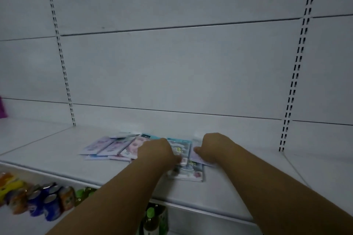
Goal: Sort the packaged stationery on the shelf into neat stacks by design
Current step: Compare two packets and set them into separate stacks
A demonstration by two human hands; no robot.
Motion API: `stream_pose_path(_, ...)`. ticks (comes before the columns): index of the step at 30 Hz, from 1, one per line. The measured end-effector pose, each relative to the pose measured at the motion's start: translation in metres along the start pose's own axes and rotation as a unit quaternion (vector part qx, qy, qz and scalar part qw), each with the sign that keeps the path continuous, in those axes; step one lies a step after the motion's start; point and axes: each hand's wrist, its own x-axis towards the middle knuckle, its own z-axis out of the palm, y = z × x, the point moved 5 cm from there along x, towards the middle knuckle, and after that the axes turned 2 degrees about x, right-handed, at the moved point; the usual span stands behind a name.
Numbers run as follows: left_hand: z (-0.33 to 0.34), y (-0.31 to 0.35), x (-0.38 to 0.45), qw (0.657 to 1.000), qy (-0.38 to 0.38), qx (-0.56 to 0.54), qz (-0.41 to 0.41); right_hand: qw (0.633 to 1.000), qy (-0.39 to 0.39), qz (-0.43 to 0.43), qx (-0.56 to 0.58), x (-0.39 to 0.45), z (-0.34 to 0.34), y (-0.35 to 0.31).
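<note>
Several flat stationery packets lie spread on the white shelf [57,160]. Lilac packets [107,146] fan out at the left, beside a pink-faced packet [133,147]. A teal-edged packet [180,146] lies in the middle, over a pale blue packet [188,172] nearer the front edge. My left hand [156,151] rests knuckles-up on the pile's middle, fingers curled onto a packet. My right hand [212,148] grips a lilac packet [200,159] at the pile's right end. The image is blurred, so the printed designs are hard to read.
The shelf's back panel [172,72] has slotted uprights at left and right. Below the shelf stand drink cans [44,202] at left and green bottles [150,215] under my left arm. A pink object [2,108] sits at the far left edge.
</note>
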Motion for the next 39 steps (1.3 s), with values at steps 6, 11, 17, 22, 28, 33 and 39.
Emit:
stream_pose_path(6,-0.003,0.001,0.017,0.996,-0.082,-0.042,0.012,0.996,-0.02,0.076,0.036,0.008,0.017,-0.001)
stream_pose_path(11,-0.008,0.001,0.023,0.99,-0.1,-0.063,0.076,0.989,0.018,0.121,0.081,0.014,0.013,-0.001)
stream_pose_path(17,-0.003,-0.012,0.023,0.949,-0.075,-0.307,0.002,0.956,0.173,0.112,0.209,0.002,-0.015,0.005)
stream_pose_path(22,-0.008,-0.002,0.019,0.873,-0.014,-0.488,0.018,0.882,0.308,0.073,0.349,-0.034,-0.044,0.018)
stream_pose_path(28,-0.006,0.057,-0.016,0.751,-0.104,-0.651,0.039,0.825,0.393,0.066,0.401,-0.106,-0.084,0.06)
stream_pose_path(33,-0.016,0.133,-0.066,0.72,-0.138,-0.674,0.092,0.822,0.43,0.098,0.362,-0.17,-0.109,0.126)
stream_pose_path(39,-0.018,0.26,-0.124,0.698,-0.166,-0.686,0.124,0.826,0.444,0.157,0.309,-0.249,-0.131,0.242)
